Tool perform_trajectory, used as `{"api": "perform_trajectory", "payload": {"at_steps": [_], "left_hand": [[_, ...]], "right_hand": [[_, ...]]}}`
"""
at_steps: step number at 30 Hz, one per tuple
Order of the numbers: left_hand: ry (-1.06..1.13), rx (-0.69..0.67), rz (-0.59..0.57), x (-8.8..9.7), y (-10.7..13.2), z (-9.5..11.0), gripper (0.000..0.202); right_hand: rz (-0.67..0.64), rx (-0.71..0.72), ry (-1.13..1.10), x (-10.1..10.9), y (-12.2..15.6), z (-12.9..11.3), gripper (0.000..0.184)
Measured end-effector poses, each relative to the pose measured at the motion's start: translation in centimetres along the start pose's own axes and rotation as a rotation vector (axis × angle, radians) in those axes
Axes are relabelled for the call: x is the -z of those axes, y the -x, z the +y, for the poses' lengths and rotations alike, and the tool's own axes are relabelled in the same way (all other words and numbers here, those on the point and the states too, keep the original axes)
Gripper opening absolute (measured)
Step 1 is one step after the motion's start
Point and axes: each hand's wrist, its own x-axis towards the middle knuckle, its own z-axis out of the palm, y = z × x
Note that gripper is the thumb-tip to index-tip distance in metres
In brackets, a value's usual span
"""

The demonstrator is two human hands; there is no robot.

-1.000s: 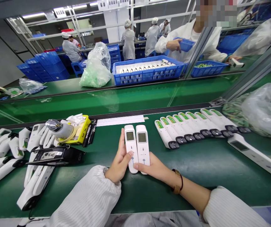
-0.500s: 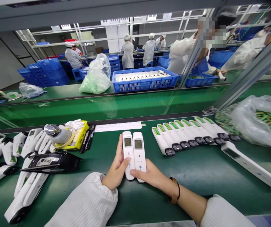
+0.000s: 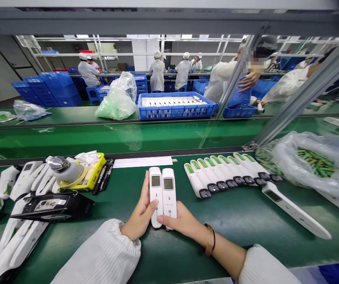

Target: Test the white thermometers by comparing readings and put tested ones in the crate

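Two white handheld infrared thermometers stand side by side in front of me, their grey displays facing up at me. My left hand [image 3: 139, 219] is closed round the left thermometer [image 3: 155, 191], its thumb on the front near the buttons. The right thermometer [image 3: 168, 195] is gripped by my right hand [image 3: 184, 221], with the thumb across its lower front. Both displays show digits too faint to read surely. To the right, a row of thermometers [image 3: 216, 173] lies with green batteries showing in their open handles. Another thermometer [image 3: 298, 211] lies face up nearby.
More thermometers [image 3: 21, 240] are heaped at left, beside a black case [image 3: 54, 205], a yellow tray [image 3: 97, 173] with a metal-topped dispenser bottle [image 3: 66, 169], and black markers [image 3: 106, 177]. A plastic bag of batteries [image 3: 317, 161] sits right. Behind are a blue crate [image 3: 175, 112] and several co-workers.
My view has turned slightly, so the bench things sit farther left in the picture. Both hands keep their grip on the thermometers. At the back right, a co-worker's hand has come up.
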Motion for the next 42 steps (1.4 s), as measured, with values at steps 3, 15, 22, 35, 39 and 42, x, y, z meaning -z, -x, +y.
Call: {"api": "perform_trajectory", "payload": {"at_steps": [3, 15, 22, 35, 39, 42], "left_hand": [[0.024, 0.027, 0.032, 0.0, -0.2, 0.2, 0.077], [-0.45, 0.199, 0.248, 3.5, -2.0, -0.2, 0.08], [-0.7, 0.285, 0.177, 4.6, -2.5, -1.1, 0.066], [-0.83, 0.256, 0.172, 2.1, -3.8, -0.5, 0.065], [-0.551, 0.287, 0.177, -0.5, -4.0, -1.5, 0.053], [-0.472, 0.302, 0.194, -2.3, -3.9, -2.1, 0.045]], "right_hand": [[0.062, 0.127, 0.021, 0.0, 0.1, 0.2, 0.045], [0.159, 0.222, 0.068, 1.3, 1.3, -1.0, 0.059], [0.034, 0.377, 1.452, 2.1, 2.7, -3.8, 0.041], [0.063, 0.212, 1.483, 3.0, 8.6, -3.3, 0.019], [0.236, 0.113, 1.331, 2.4, 8.7, -2.4, 0.026], [0.348, 0.076, 1.28, 1.2, 8.5, -2.1, 0.025]]}}
